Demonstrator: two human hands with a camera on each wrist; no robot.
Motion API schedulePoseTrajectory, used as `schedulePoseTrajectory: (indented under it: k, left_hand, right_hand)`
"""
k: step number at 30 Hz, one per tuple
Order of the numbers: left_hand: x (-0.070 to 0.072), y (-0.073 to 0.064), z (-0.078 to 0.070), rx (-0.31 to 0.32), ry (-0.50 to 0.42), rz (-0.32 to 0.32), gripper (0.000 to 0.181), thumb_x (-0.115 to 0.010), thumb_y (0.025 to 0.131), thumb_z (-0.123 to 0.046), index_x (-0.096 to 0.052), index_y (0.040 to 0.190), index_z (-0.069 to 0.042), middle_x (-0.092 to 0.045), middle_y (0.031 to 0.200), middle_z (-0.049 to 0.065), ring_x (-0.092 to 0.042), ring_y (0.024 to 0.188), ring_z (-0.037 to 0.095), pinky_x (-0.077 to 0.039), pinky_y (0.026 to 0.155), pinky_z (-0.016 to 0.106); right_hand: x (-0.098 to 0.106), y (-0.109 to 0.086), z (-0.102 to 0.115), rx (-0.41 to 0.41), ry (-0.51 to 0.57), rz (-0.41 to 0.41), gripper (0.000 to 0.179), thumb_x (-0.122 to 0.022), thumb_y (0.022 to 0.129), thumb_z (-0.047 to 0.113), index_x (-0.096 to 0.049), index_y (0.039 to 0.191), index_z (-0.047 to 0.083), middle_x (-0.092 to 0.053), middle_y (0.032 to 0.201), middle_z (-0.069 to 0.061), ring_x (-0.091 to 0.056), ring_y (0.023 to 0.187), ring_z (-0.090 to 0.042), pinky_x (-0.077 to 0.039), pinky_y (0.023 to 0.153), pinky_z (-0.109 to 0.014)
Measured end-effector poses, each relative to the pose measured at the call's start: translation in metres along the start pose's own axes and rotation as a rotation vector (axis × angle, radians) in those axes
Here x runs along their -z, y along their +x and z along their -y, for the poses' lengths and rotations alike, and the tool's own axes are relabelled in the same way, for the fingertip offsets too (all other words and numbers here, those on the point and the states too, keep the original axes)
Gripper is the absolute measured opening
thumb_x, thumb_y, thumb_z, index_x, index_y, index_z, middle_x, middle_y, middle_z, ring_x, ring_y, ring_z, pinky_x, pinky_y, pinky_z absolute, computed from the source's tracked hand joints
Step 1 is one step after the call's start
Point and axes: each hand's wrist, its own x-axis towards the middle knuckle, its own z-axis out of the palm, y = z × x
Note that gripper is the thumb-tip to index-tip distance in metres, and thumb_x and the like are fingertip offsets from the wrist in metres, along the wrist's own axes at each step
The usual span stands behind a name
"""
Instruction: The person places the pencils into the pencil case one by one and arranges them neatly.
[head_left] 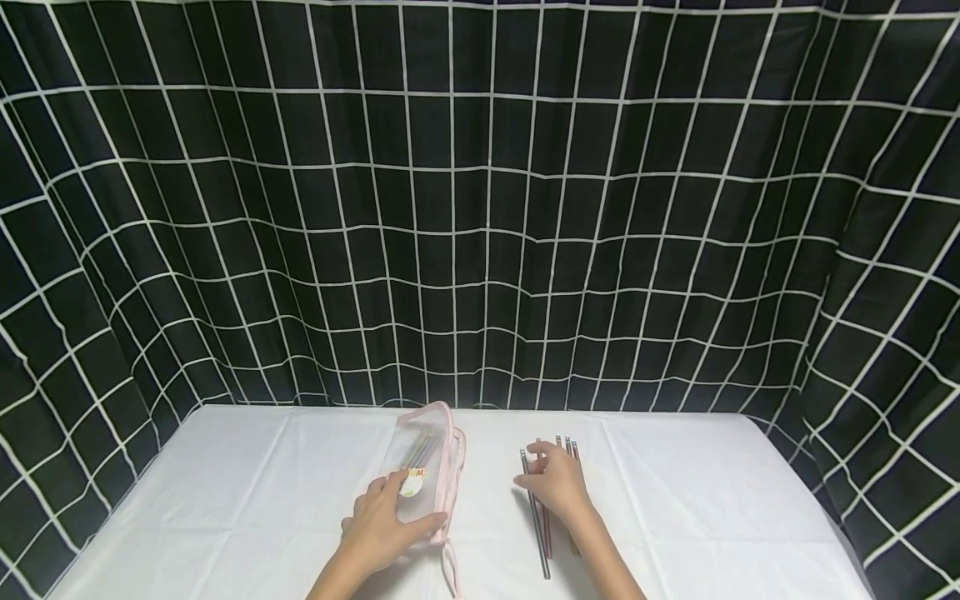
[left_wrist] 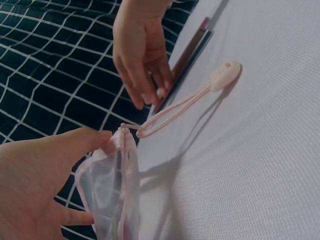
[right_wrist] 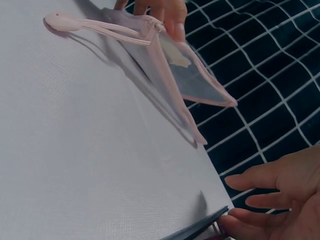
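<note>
A translucent mesh zip pouch (head_left: 431,508) with pink trim and a round label (head_left: 412,482) stands left of the middle of the table. Slender pencils (head_left: 420,446) show through its mesh. My left hand (head_left: 386,521) holds the pouch, thumb at the zipper edge and fingers spread across the side. To the right, several dark and reddish pencils (head_left: 537,525) lie on the cloth, partly hidden under my right hand (head_left: 558,483). That hand hovers low over them with loosely bent fingers. In the right wrist view, its fingertips are right at the pencil ends (right_wrist: 220,214).
A pink cord loop with a pull tab (left_wrist: 225,76) hangs from the pouch's near end onto the white tablecloth (head_left: 225,500). Behind the table and at both sides hangs a black curtain (head_left: 487,208) with a white grid.
</note>
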Motion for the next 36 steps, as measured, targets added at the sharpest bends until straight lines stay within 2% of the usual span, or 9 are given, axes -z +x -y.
schedulePoseTrajectory:
  k: [5,11,16,19,22,29,36]
  left_hand:
    - [-0.001,0.0,0.0,-0.002,0.0,0.0,0.086,-0.083,0.081,-0.055,-0.055,0.147,-0.006,-0.054,0.141,0.031,-0.054,0.125,0.057,-0.04,0.09,0.079]
    - [-0.001,-0.001,0.0,0.003,0.003,0.002,0.087,-0.083,0.081,-0.054,-0.055,0.147,-0.005,-0.054,0.142,0.032,-0.054,0.125,0.057,-0.04,0.091,0.08]
    - [0.0,-0.001,0.0,0.002,0.002,0.0,0.087,-0.083,0.081,-0.054,-0.055,0.147,-0.005,-0.054,0.141,0.032,-0.054,0.125,0.057,-0.04,0.091,0.08]
    - [-0.001,-0.001,0.001,0.0,0.0,-0.001,0.087,-0.083,0.081,-0.054,-0.055,0.147,-0.005,-0.054,0.142,0.032,-0.054,0.126,0.058,-0.04,0.091,0.08]
    - [-0.001,-0.001,0.001,-0.001,-0.004,0.0,0.086,-0.083,0.081,-0.054,-0.055,0.147,-0.005,-0.054,0.143,0.032,-0.053,0.126,0.058,-0.039,0.092,0.081]
    - [-0.001,0.0,0.0,-0.002,-0.005,0.004,0.086,-0.083,0.081,-0.054,-0.056,0.147,-0.005,-0.054,0.143,0.031,-0.053,0.127,0.057,-0.039,0.092,0.081]
    - [-0.002,0.0,0.0,0.008,0.009,0.007,0.087,-0.082,0.082,-0.055,-0.055,0.147,-0.005,-0.053,0.144,0.032,-0.052,0.129,0.057,-0.039,0.093,0.08]
  right_hand:
    - [-0.001,-0.002,0.002,0.025,-0.042,0.021,0.055,-0.084,0.079,0.003,-0.064,0.127,-0.014,-0.074,0.091,-0.021,-0.071,0.074,-0.024,-0.061,0.067,-0.038]
    - [-0.005,-0.003,0.0,0.014,-0.019,0.04,0.053,-0.084,0.078,0.0,-0.066,0.125,-0.013,-0.074,0.093,-0.021,-0.072,0.077,-0.026,-0.062,0.067,-0.039]
    - [-0.017,0.005,-0.012,0.008,-0.041,0.045,0.055,-0.088,0.074,0.003,-0.068,0.124,-0.01,-0.073,0.088,-0.015,-0.072,0.075,-0.024,-0.062,0.066,-0.038]
    - [-0.026,0.012,-0.026,0.065,-0.055,0.035,0.056,-0.089,0.072,0.003,-0.068,0.121,-0.012,-0.07,0.082,-0.012,-0.067,0.068,-0.021,-0.059,0.061,-0.035]
    - [-0.035,0.019,-0.04,0.071,-0.072,0.043,0.057,-0.089,0.072,0.007,-0.069,0.122,-0.01,-0.068,0.076,-0.005,-0.062,0.063,-0.016,-0.054,0.056,-0.029]
    - [-0.02,0.002,-0.011,0.052,-0.063,0.054,0.057,-0.093,0.069,0.006,-0.07,0.118,-0.011,-0.067,0.077,-0.007,-0.062,0.066,-0.018,-0.056,0.06,-0.032]
    - [-0.016,0.0,-0.007,0.047,-0.073,0.061,0.054,-0.092,0.071,0.004,-0.07,0.117,-0.012,-0.065,0.074,-0.006,-0.06,0.064,-0.015,-0.055,0.059,-0.031]
